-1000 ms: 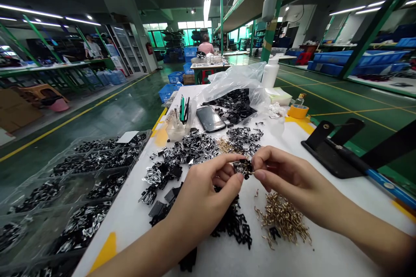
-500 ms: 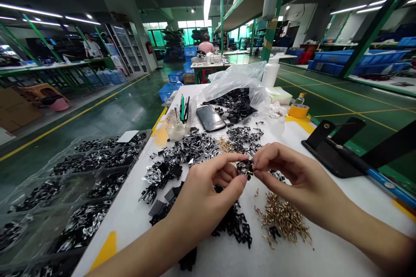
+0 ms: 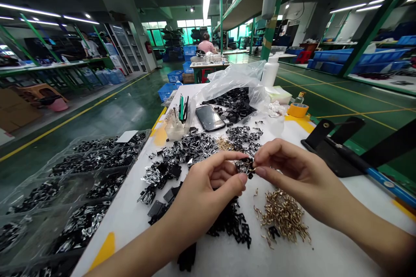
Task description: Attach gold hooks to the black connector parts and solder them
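Note:
My left hand [image 3: 209, 186] grips a small black part with metal pieces [image 3: 244, 166] between thumb and index finger, above the table. My right hand [image 3: 289, 169] meets it from the right, thumb and index finger pinched on a small brass-coloured hook [image 3: 252, 169] at the part's edge. Below my right hand lies a heap of brass-coloured bent hooks [image 3: 284, 216]. Small black clips [image 3: 240, 229] spread under my left hand. Beyond the hands are piles of silver-and-black metal pieces [image 3: 198, 147] and a few more brass hooks [image 3: 224, 143].
A phone [image 3: 209, 118] lies before a clear plastic bag [image 3: 234, 75] of black parts. A divided plastic tray [image 3: 69, 190] full of parts stands at the left. On the right are a black metal stand [image 3: 331, 151] with a blue-handled tool [image 3: 386, 185] and orange tape [image 3: 298, 110].
My right thumb has shifted up against the held part, and the brass-coloured hook shows more clearly at its edge. My left hand keeps its hold nearly unmoved.

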`<state>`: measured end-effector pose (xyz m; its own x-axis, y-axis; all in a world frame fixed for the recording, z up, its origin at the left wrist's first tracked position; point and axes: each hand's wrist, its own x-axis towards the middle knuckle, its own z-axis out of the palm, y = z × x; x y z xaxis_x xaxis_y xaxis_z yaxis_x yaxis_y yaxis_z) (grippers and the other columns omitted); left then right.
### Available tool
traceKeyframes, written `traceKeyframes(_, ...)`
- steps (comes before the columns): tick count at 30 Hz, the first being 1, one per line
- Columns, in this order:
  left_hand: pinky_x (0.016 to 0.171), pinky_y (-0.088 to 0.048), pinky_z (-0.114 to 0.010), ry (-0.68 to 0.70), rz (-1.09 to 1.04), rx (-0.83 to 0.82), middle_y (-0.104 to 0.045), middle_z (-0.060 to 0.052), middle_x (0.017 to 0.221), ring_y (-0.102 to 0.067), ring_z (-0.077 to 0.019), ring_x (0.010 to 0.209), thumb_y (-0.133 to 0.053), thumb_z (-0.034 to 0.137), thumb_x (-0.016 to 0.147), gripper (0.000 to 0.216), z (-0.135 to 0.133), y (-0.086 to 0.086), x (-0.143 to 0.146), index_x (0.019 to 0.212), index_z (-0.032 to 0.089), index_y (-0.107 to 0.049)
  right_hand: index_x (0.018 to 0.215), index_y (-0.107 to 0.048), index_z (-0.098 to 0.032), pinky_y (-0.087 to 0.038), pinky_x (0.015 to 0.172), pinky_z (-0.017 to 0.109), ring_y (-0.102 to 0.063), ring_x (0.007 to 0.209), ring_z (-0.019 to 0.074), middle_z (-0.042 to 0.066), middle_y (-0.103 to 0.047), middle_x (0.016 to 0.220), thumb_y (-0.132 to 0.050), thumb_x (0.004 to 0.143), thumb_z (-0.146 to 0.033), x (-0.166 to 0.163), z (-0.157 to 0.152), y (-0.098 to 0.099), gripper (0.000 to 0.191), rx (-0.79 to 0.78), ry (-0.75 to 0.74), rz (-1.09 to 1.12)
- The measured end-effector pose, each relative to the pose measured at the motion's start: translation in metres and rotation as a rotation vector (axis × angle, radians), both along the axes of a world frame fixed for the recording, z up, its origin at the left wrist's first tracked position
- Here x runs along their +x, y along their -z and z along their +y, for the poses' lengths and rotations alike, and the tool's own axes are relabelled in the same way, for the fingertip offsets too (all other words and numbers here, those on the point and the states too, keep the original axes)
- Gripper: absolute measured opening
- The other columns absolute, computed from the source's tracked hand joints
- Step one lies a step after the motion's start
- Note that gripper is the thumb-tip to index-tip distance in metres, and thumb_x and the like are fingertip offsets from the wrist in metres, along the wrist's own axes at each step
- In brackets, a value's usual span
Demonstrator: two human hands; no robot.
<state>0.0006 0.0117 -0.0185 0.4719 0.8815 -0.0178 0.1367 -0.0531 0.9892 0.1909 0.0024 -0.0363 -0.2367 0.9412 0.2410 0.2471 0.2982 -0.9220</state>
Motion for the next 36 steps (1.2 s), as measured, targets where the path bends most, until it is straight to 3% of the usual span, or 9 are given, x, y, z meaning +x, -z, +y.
traceKeyframes(5, 0.066, -0.049, -0.022, -0.008, 0.034, 0.028, -0.055, 0.003, 0.072, -0.06, -0.0115, 0.07, -0.056, 0.025, 0.086, 0.027, -0.001, -0.001, 0.0, 0.113, 0.019, -0.057, 0.09, -0.058, -0.026, -0.044, 0.059, 0.019, -0.051, 0.07, 0.0089, -0.002, -0.053, 0.083, -0.059, 0.086, -0.032, -0.001, -0.001, -0.002, 0.007, -0.034, -0.011, 0.055)
traceKeyframes(9, 0.067, -0.049, -0.027, -0.087, 0.259, 0.264, -0.059, 0.001, 0.074, -0.059, -0.0139, 0.069, -0.054, 0.023, 0.085, 0.026, 0.001, 0.002, -0.001, 0.11, 0.019, -0.059, 0.088, -0.055, -0.025, -0.047, 0.061, 0.02, -0.054, 0.072, 0.0098, -0.002, -0.055, 0.08, -0.061, 0.085, -0.031, 0.005, 0.005, 0.0, 0.009, -0.075, -0.021, 0.169)
traceKeyframes(12, 0.071, -0.048, -0.029, -0.152, 0.42, 0.463, -0.062, 0.0, 0.074, -0.059, -0.0143, 0.069, -0.052, 0.021, 0.084, 0.026, 0.005, 0.006, -0.004, 0.109, 0.019, -0.059, 0.09, -0.053, -0.022, -0.047, 0.058, 0.024, -0.054, 0.067, 0.0112, -0.002, -0.054, 0.074, -0.054, 0.088, -0.029, 0.008, 0.017, 0.009, 0.007, 0.022, 0.032, -0.039)
traceKeyframes(14, 0.07, -0.048, -0.029, -0.176, 0.439, 0.493, -0.063, 0.0, 0.076, -0.06, -0.0141, 0.069, -0.052, 0.022, 0.085, 0.026, 0.007, 0.008, -0.005, 0.109, 0.019, -0.058, 0.087, -0.053, -0.021, -0.047, 0.06, 0.027, -0.055, 0.068, 0.013, 0.0, -0.056, 0.075, -0.051, 0.088, -0.024, 0.006, 0.027, 0.018, 0.004, 0.105, 0.055, -0.214)
traceKeyframes(18, 0.068, -0.048, -0.026, -0.179, 0.403, 0.466, -0.062, 0.001, 0.076, -0.06, -0.0129, 0.069, -0.053, 0.024, 0.086, 0.024, 0.007, 0.009, -0.004, 0.109, 0.021, -0.058, 0.09, -0.055, -0.02, -0.049, 0.074, 0.032, -0.059, 0.082, 0.0156, 0.004, -0.061, 0.089, -0.049, 0.087, -0.016, -0.001, 0.041, 0.031, 0.008, 0.191, 0.07, -0.312)
traceKeyframes(21, 0.066, -0.048, -0.025, -0.168, 0.381, 0.434, -0.062, 0.002, 0.075, -0.059, -0.012, 0.068, -0.054, 0.024, 0.085, 0.024, 0.006, 0.008, -0.003, 0.109, 0.021, -0.058, 0.096, -0.057, -0.02, -0.046, 0.083, 0.035, -0.057, 0.093, 0.0169, 0.006, -0.061, 0.1, -0.047, 0.087, -0.014, 0.001, 0.041, 0.029, 0.015, 0.237, 0.033, -0.398)
traceKeyframes(28, 0.064, -0.046, -0.025, -0.176, 0.306, 0.339, -0.059, 0.001, 0.076, -0.056, -0.0126, 0.069, -0.055, 0.027, 0.085, 0.023, 0.006, 0.007, -0.003, 0.108, 0.021, -0.059, 0.084, -0.064, -0.023, -0.041, 0.071, 0.033, -0.053, 0.084, 0.0192, 0.003, -0.058, 0.084, -0.057, 0.081, -0.014, 0.022, 0.019, 0.016, 0.012, 0.185, -0.27, -0.661)
traceKeyframes(36, 0.063, -0.052, -0.027, -0.109, 0.067, 0.018, -0.057, 0.001, 0.072, -0.061, -0.0142, 0.069, -0.055, 0.027, 0.085, 0.027, 0.006, 0.002, 0.0, 0.11, 0.017, -0.054, 0.081, -0.056, -0.021, -0.041, 0.064, 0.028, -0.051, 0.075, 0.0155, 0.002, -0.056, 0.083, -0.049, 0.086, -0.013, 0.015, 0.015, 0.011, 0.012, 0.123, -0.342, -0.663)
